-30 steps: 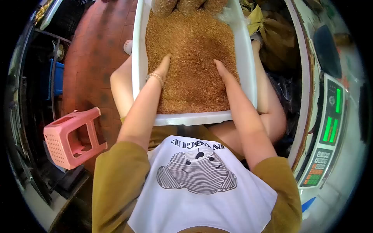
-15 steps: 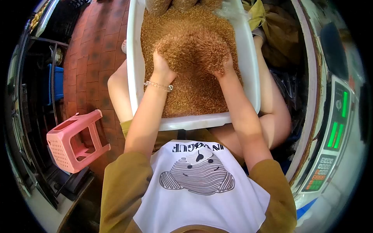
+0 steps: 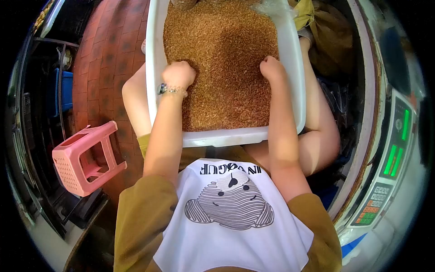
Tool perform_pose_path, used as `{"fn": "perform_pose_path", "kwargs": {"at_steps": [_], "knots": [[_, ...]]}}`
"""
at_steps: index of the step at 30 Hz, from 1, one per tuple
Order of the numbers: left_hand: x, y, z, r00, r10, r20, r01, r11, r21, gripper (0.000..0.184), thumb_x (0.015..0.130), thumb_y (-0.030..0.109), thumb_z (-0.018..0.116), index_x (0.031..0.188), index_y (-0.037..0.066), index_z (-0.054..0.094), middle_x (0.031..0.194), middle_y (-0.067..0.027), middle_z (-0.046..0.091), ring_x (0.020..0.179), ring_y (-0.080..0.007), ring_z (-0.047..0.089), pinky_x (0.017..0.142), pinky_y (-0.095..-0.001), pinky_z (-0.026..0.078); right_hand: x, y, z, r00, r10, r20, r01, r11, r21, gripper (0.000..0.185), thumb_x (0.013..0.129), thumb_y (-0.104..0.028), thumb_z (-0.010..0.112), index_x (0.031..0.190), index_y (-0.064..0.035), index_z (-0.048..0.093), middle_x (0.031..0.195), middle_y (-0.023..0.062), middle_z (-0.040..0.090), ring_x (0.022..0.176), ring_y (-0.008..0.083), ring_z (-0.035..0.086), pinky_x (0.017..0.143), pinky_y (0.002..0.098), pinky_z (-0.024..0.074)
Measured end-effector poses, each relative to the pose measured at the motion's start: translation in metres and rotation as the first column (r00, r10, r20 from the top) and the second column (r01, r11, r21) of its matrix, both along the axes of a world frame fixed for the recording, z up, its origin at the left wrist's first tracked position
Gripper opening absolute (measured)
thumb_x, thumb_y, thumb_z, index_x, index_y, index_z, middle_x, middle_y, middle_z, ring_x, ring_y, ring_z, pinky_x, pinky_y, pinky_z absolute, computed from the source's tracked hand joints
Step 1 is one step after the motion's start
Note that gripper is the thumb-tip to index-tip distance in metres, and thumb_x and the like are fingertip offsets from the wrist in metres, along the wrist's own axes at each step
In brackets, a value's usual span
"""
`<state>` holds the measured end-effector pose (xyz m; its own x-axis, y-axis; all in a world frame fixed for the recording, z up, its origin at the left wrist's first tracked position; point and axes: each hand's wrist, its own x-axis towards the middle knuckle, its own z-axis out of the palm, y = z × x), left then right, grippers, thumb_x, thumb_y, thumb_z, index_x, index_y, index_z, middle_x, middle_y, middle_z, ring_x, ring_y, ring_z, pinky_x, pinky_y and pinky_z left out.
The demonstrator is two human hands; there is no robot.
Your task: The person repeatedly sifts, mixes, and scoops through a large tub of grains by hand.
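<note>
Left hand (image 3: 180, 74), right hand (image 3: 273, 68): fingers curled, cannot tell contents; near white tub's (image 3: 226, 138) left, right walls; brown granules (image 3: 226, 95), open room between.

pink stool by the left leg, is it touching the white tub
Apart: the head view shows red floor tiles and the person's left leg between the pink stool and the white tub.
</note>
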<state>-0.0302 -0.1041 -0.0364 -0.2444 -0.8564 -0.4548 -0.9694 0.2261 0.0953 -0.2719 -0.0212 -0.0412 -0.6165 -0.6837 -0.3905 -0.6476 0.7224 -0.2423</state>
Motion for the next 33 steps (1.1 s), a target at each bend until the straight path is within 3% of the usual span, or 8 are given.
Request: {"fn": "perform_pose_path", "kwargs": {"at_steps": [9, 13, 17, 18, 21, 25, 28, 33], "knots": [[0.0, -0.011, -0.013, 1.0, 0.0, -0.027, 0.008, 0.956, 0.295, 0.045, 0.082, 0.03, 0.043, 0.11, 0.0, 0.06, 0.115, -0.0233, 0.056, 0.108, -0.0329, 0.055, 0.093, -0.0372, 0.042, -0.024, -0.006, -0.039, 0.988, 0.036, 0.153, -0.083, 0.947, 0.31, 0.05, 0.086, -0.034, 0.039, 0.123, -0.0025, 0.05, 0.128, 0.0201, 0.048, 0.12, 0.0367, 0.043, 0.1, 0.043, 0.0346], [-0.001, -0.003, -0.038, 0.956, 0.232, -0.178, -0.148, 0.909, 0.391, 0.062, 0.08, 0.044, 0.041, 0.116, -0.004, 0.055, 0.122, -0.0244, 0.051, 0.117, -0.0363, 0.047, 0.1, -0.0385, 0.034, -0.012, 0.016, -0.043, 0.752, -0.332, 0.57, 0.236, 0.942, 0.239, 0.062, 0.09, -0.044, 0.032, 0.139, -0.0062, 0.03, 0.146, 0.0119, 0.023, 0.136, 0.0288, 0.018, 0.107, 0.0416, 0.022], [-0.002, -0.001, -0.059, 0.872, 0.394, -0.29, -0.206, 0.834, 0.511, 0.073, 0.081, 0.054, 0.033, 0.121, -0.004, 0.05, 0.131, -0.0256, 0.041, 0.123, -0.037, 0.04, 0.102, -0.0411, 0.03, -0.023, 0.019, -0.106, 0.515, -0.39, 0.763, 0.343, 0.91, 0.234, 0.057, 0.092, -0.043, 0.032, 0.132, -0.0042, 0.04, 0.142, 0.0117, 0.032, 0.127, 0.0248, 0.033, 0.102, 0.0416, 0.0286], [-0.002, -0.001, -0.076, 0.804, 0.497, -0.327, -0.271, 0.794, 0.544, 0.072, 0.084, 0.053, 0.029, 0.127, -0.003, 0.045, 0.135, -0.0226, 0.039, 0.122, -0.0351, 0.042, 0.102, -0.0413, 0.029, -0.019, 0.018, -0.113, 0.397, -0.369, 0.841, 0.364, 0.904, 0.224, 0.053, 0.092, -0.043, 0.031, 0.125, -0.0051, 0.047, 0.133, 0.0126, 0.043, 0.117, 0.0248, 0.044, 0.096, 0.0412, 0.0369], [-0.009, 0.013, -0.091, 0.314, 0.829, -0.463, -0.197, 0.534, 0.822, 0.069, 0.087, 0.05, 0.027, 0.133, -0.001, 0.037, 0.136, -0.0193, 0.039, 0.121, -0.0332, 0.042, 0.103, -0.041, 0.029, -0.004, 0.017, -0.096, 0.252, -0.245, 0.936, 0.293, 0.941, 0.167, 0.064, 0.09, -0.048, 0.025, 0.138, -0.006, 0.03, 0.145, 0.0132, 0.025, 0.133, 0.0288, 0.024, 0.107, 0.0459, 0.0182], [-0.032, 0.03, -0.005, -0.038, 0.963, -0.265, -0.076, 0.262, 0.962, 0.064, 0.09, 0.051, 0.025, 0.132, 0.004, 0.037, 0.133, -0.016, 0.041, 0.122, -0.029, 0.04, 0.1, -0.0451, 0.032, 0.04, 0.009, -0.043, -0.024, -0.295, 0.955, 0.66, 0.713, 0.237, 0.054, 0.094, -0.043, 0.024, 0.128, -0.0053, 0.044, 0.13, 0.0128, 0.046, 0.114, 0.0278, 0.048, 0.095, 0.0415, 0.0407], [-0.038, 0.023, -0.001, -0.248, 0.929, -0.274, 0.082, 0.302, 0.95, 0.062, 0.09, 0.05, 0.026, 0.131, 0.006, 0.039, 0.131, -0.0145, 0.044, 0.121, -0.0275, 0.041, 0.099, -0.0449, 0.035, 0.055, -0.006, -0.011, -0.133, 0.183, 0.974, 0.74, 0.672, -0.025, 0.052, 0.095, -0.042, 0.025, 0.128, -0.0055, 0.044, 0.125, 0.0131, 0.05, 0.114, 0.0285, 0.048, 0.095, 0.0435, 0.0409], [-0.035, 0.01, -0.005, -0.37, 0.705, -0.605, 0.051, 0.665, 0.745, 0.045, 0.09, 0.037, 0.039, 0.121, 0.005, 0.049, 0.12, -0.0109, 0.053, 0.109, -0.0253, 0.051, 0.093, -0.0375, 0.041, 0.052, -0.011, 0.026, -0.169, 0.192, 0.967, 0.808, 0.589, 0.024, 0.048, 0.093, -0.04, 0.034, 0.126, -0.0065, 0.045, 0.131, 0.0112, 0.045, 0.119, 0.0276, 0.043, 0.098, 0.0428, 0.0375]]}}
